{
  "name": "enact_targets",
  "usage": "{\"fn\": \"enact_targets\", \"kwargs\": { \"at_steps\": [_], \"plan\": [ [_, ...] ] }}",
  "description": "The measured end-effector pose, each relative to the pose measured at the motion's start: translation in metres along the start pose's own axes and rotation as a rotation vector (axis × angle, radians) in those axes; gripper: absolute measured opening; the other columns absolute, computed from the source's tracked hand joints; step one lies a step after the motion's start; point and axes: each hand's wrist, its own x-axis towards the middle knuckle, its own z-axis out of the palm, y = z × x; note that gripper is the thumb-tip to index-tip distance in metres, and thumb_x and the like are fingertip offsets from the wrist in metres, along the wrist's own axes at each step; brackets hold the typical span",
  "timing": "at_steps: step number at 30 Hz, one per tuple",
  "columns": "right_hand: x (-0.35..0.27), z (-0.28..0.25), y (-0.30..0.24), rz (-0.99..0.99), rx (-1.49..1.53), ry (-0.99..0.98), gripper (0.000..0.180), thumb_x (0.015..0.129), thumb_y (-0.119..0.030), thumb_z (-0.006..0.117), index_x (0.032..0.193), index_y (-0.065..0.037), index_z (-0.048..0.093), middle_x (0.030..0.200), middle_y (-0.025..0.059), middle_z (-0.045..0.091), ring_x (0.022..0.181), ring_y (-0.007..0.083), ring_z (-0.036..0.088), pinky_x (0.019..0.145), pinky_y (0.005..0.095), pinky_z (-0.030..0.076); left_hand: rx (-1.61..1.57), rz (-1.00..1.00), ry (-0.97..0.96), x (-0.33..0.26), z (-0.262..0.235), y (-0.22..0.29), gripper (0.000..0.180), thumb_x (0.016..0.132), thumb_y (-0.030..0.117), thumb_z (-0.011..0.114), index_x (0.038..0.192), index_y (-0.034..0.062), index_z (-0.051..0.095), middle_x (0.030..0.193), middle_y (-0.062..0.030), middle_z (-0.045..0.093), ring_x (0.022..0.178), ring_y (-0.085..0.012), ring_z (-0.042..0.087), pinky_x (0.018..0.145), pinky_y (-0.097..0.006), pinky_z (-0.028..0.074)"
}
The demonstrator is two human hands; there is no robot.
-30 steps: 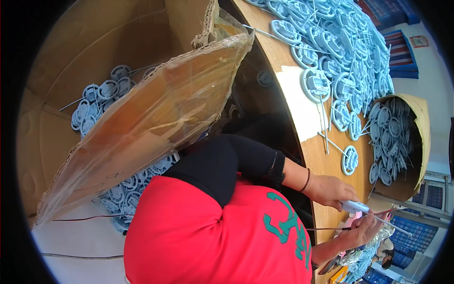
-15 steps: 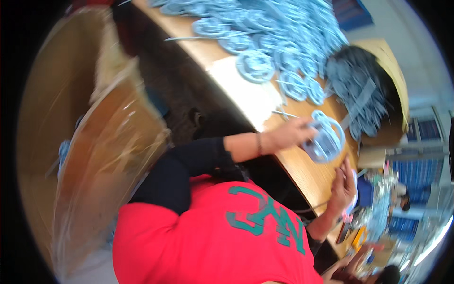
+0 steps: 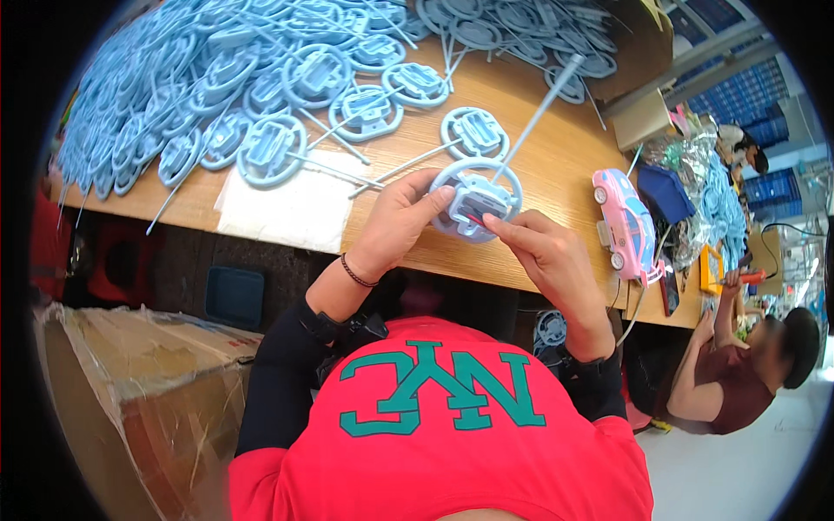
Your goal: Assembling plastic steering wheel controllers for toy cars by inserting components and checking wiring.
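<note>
The hands have come together since the earlier frame: the left hand's (image 3: 398, 213) fingers clasp a light-blue plastic wheel (image 3: 479, 198), rod slanting far right, above the near desk (image 3: 556, 156) edge; the right hand's (image 3: 552, 252) sit narrow at its grey-centred housing, grip unclear.

And round swings the view: the wooden table (image 3: 556, 187), running down the right a second ago, now stretches across the top! Half a second back the right hand (image 3: 547, 256) hangs clear of the light-blue ring-shaped part (image 3: 476, 193); now it's in, fingertips at the middle, joining the left hand (image 3: 404, 213) there. The part's long rod (image 3: 543, 108) comes into plain sight, angling up and right. Out pops the pink toy car (image 3: 627, 224), whole. The co-worker (image 3: 730, 386), barely in the corner before, moves well into frame. The carton (image 3: 174, 417) now shows its outer side, lower left.
</note>
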Motion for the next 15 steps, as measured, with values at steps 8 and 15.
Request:
{"fn": "enact_targets", "kwargs": {
  "at_steps": [8, 15],
  "plan": [
    [0.003, 0.006, 0.013, -0.003, 0.157, 0.024, 0.034, 0.08, -0.005, 0.063, 0.111, -0.018, 0.068, 0.082, 0.0043, 0.063, 0.068, 0.0258, 0.062, 0.057, 0.0357, 0.049, -0.143, -0.118, 0.027, 0.011, -0.001, 0.003, 0.032, 0.095, 0.019, 0.058, 0.119, -0.0023, 0.057, 0.103, -0.0065, 0.065, 0.088, -0.0118, 0.063, 0.077, -0.025, 0.051],
    [0.001, 0.011, 0.025, 0.031, 0.23, 0.063, 0.034, 0.08, -0.004, 0.064, 0.11, -0.018, 0.068, 0.082, 0.0038, 0.062, 0.068, 0.0255, 0.062, 0.056, 0.035, 0.049, -0.149, -0.117, 0.047, 0.013, 0.007, 0.009, 0.034, 0.094, 0.02, 0.06, 0.12, -0.001, 0.057, 0.104, -0.0058, 0.065, 0.094, -0.0122, 0.062, 0.078, -0.026, 0.051]
  ]
}}
